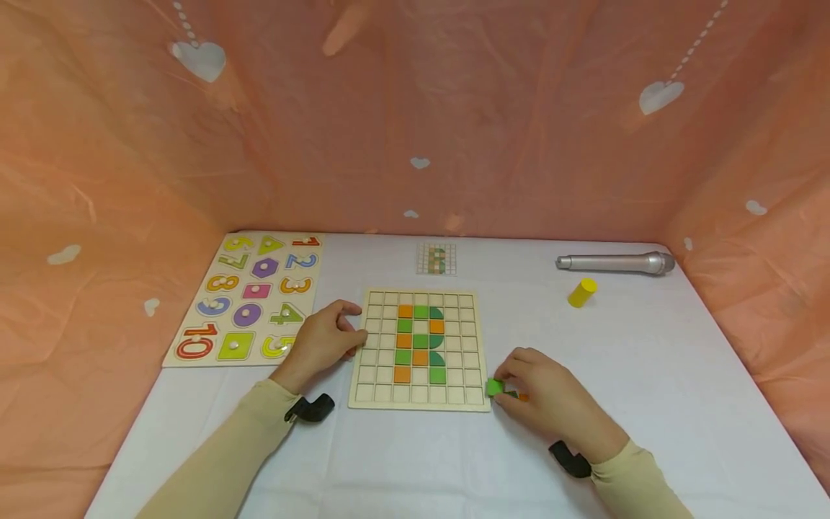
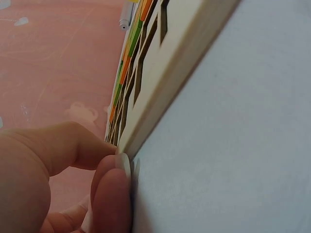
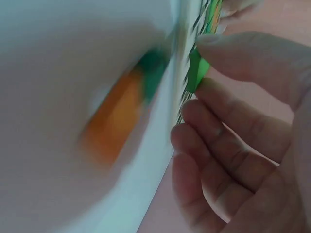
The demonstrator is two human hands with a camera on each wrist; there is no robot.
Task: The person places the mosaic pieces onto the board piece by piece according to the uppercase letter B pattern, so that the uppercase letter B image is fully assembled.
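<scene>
My right hand pinches a green square tile between thumb and index finger, right by the lower right edge of the wooden grid board. In the right wrist view the tile shows bright green at the fingertips. The board carries orange, green and dark green rounded tiles that form a letter R. My left hand is at the board's left side, thumb tip at the edge and fingers bent loosely. Under my right hand lie an orange tile and a dark green piece, blurred in the right wrist view.
A number and shape puzzle board lies at the left, partly behind my left hand. A small pattern card is beyond the grid board. Farther right are a silver microphone and a yellow cylinder.
</scene>
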